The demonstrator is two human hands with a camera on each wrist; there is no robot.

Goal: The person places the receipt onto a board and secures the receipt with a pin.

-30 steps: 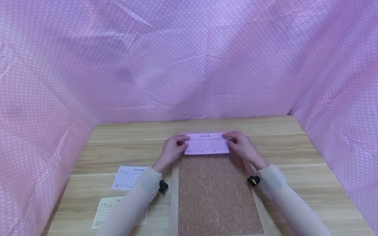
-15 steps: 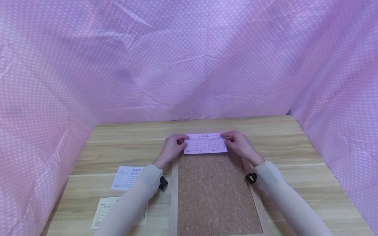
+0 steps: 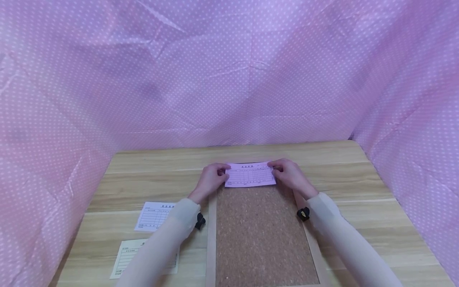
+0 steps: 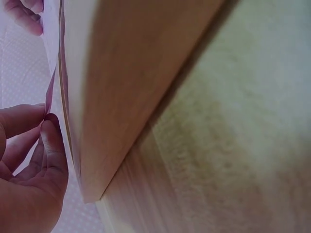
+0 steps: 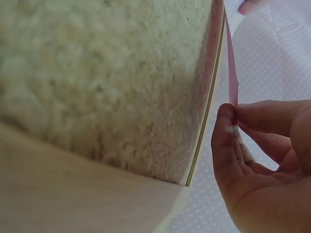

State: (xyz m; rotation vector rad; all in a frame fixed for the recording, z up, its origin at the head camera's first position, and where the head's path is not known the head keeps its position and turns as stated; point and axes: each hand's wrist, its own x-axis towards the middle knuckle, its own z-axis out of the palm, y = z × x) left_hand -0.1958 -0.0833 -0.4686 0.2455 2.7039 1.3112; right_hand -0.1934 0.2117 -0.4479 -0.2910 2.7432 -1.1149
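Observation:
A pink printed form slip (image 3: 250, 175) is held level over the far end of a wood-framed cork board (image 3: 265, 235). My left hand (image 3: 210, 179) pinches its left edge between thumb and fingers, and my right hand (image 3: 291, 175) pinches the right edge. In the left wrist view, the left hand (image 4: 36, 160) grips the slip's thin edge beside the board's wooden frame (image 4: 112, 97). The right wrist view has the right hand (image 5: 265, 145) pinching the pink slip (image 5: 232, 73), a little apart from the board's edge.
Left of the board, a white printed slip (image 3: 154, 216) and a cream printed slip (image 3: 125, 259) lie on the wooden table (image 3: 136, 175), both partly covered by the left sleeve (image 3: 161, 247). Pink dotted cloth (image 3: 229, 79) hangs behind and at both sides.
The pink slip has shifted very slightly left at its right edge, with the right hand moving along. Its middle now bows a little. The left hand stays nearly in place.

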